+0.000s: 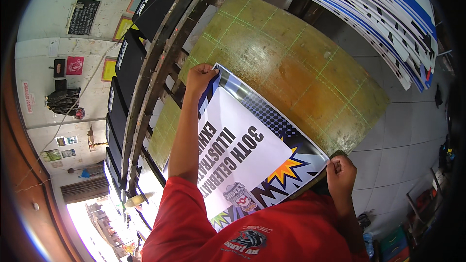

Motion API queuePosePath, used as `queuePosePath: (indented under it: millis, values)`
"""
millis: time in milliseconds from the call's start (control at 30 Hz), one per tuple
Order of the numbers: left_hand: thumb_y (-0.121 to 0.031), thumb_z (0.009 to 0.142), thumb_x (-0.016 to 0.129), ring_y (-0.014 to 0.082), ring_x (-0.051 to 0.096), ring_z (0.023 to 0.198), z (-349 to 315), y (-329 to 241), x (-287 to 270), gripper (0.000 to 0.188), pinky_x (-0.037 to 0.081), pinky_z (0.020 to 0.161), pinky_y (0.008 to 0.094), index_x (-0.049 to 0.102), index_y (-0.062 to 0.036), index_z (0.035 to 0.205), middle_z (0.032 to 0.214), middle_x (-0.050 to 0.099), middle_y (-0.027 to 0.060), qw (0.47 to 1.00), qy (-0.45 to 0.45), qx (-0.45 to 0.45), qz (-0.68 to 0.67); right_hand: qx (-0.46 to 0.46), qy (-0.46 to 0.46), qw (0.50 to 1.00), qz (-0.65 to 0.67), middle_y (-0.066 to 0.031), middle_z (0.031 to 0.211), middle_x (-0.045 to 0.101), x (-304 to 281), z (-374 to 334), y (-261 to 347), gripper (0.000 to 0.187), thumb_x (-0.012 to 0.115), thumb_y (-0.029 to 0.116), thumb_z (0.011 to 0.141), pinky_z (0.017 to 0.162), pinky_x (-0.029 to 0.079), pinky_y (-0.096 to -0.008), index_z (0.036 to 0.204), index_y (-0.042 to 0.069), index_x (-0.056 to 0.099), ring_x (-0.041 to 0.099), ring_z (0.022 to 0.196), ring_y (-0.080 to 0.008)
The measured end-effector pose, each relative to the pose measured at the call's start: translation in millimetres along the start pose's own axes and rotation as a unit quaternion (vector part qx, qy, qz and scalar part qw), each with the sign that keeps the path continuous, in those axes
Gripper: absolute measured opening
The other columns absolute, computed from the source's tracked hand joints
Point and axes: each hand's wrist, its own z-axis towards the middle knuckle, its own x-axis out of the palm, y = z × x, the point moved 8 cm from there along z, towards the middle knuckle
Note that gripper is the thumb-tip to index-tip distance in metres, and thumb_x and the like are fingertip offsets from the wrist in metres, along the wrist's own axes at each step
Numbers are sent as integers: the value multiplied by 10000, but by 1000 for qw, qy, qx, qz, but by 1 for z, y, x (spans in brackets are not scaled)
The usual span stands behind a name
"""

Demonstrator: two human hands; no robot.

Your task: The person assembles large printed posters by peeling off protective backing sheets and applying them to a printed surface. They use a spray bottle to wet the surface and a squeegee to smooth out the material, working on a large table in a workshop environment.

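Observation:
A large printed poster (262, 150) with black lettering on white and a comic-style border is stretched between my hands. My left hand (200, 80) pinches its far left corner. At the near right corner, my right hand (341, 172) has its fingers closed on the poster's edge. Under and beyond the sheet lies a worn, yellow-green board (291, 68) marked with bright green grid lines. Part of the poster's near side is hidden by my red shirt and left arm.
Large printed sheets or panels (388, 14) with blue and white edges are stacked at the far right. Long dark rails (154, 68) run along the left, with black printed panels (130, 60) behind them. Grey floor tiles (403, 126) show on the right.

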Motion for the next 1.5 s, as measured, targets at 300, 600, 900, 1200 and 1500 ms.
queuePosePath:
  millis: [300, 600, 900, 1200, 1500]
  values:
    - [-34, 814, 735, 48, 550, 586, -11, -14, 3, 85, 419, 541, 197, 660, -14, 781, 685, 628, -10, 999, -13, -48, -17, -8, 6, 1000, -13, -112, 697, 589, -2, 2, 8, 65, 665, 24, 792, 520, 453, -338, 791, 2, 603, 569, 549, -220]
    - [-23, 817, 732, 42, 555, 607, -8, -6, 1, 71, 417, 542, 186, 664, -2, 826, 720, 624, -13, 999, -27, 29, 3, 29, 34, 998, -31, -123, 710, 604, -2, 3, 2, 84, 672, 51, 784, 563, 466, -379, 799, 5, 604, 592, 598, -265]
    - [5, 835, 705, 42, 549, 621, 1, -11, 6, 74, 423, 564, 199, 634, 0, 816, 725, 641, 3, 999, 36, 14, -18, 18, 37, 998, -49, -117, 705, 612, -5, 8, 5, 89, 687, 32, 762, 570, 469, -378, 784, 16, 602, 604, 609, -279]
    - [41, 825, 696, 68, 603, 673, 6, -11, 7, 72, 500, 642, 215, 633, 6, 820, 778, 668, 34, 995, 83, -42, -42, 17, 46, 998, -44, -117, 701, 608, -3, 11, 5, 97, 692, 28, 757, 556, 471, -371, 786, 21, 600, 605, 596, -273]
    - [40, 788, 728, 64, 588, 699, 18, -20, 7, 136, 467, 650, 212, 656, -71, 818, 770, 649, -10, 993, 102, -52, 12, 12, 56, 998, -37, -129, 717, 606, -6, 13, 6, 131, 702, 64, 767, 568, 488, -375, 857, 35, 611, 621, 619, -294]
